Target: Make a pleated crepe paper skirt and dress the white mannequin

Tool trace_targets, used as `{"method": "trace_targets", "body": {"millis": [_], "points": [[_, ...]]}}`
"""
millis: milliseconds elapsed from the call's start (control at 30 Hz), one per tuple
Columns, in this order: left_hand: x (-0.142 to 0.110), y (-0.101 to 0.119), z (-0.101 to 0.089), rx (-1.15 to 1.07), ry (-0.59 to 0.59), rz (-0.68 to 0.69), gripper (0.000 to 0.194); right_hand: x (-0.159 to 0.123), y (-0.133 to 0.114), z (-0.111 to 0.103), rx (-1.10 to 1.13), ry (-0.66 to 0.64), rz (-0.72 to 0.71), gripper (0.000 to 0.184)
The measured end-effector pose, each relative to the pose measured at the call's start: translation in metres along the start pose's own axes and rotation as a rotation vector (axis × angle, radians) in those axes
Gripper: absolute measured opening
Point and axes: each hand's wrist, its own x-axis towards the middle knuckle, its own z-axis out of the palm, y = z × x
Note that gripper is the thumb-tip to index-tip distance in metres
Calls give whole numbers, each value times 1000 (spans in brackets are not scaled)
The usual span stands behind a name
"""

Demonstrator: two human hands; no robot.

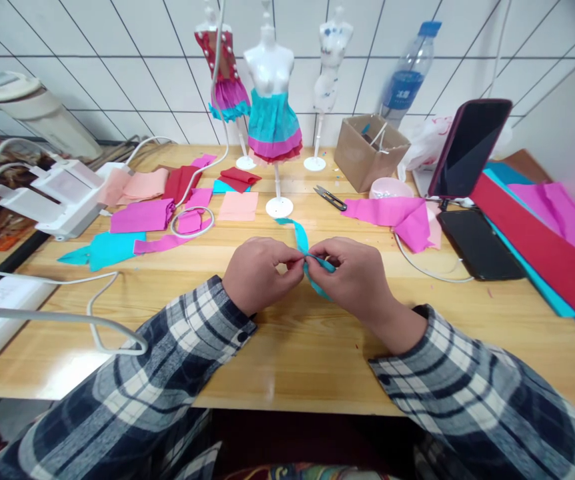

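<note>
Between my hands is a narrow turquoise paper strip [300, 235], its far end trailing toward the base of the middle mannequin. My left hand [263, 273] pinches the strip between thumb and forefinger. Close against it, my right hand [351, 275] pinches the same strip, and a loop of it shows below the right fingers. Just beyond stands a small white mannequin [267, 63] wearing a layered skirt [273, 123] of turquoise, purple and red. Thread snips [331, 199] lie past my right hand, beside a magenta paper piece [397, 215].
Folded paper [142, 215] and a power strip [65, 200] with cables lie at left. Two more mannequins [326, 67] stand behind. A cardboard box [371, 153], a propped phone [470, 150], a black flat device [480, 245] and long paper sheets [542, 250] occupy the right.
</note>
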Motion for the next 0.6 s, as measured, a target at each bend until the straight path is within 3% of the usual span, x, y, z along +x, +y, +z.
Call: {"method": "trace_targets", "body": {"millis": [333,600], "points": [[1,-1,-1,-53,-13,-16,15,0,7,6,148,23,97,11],[0,-4,-5,-63,-5,-15,14,6,5,1,317,-101,239,18]]}}
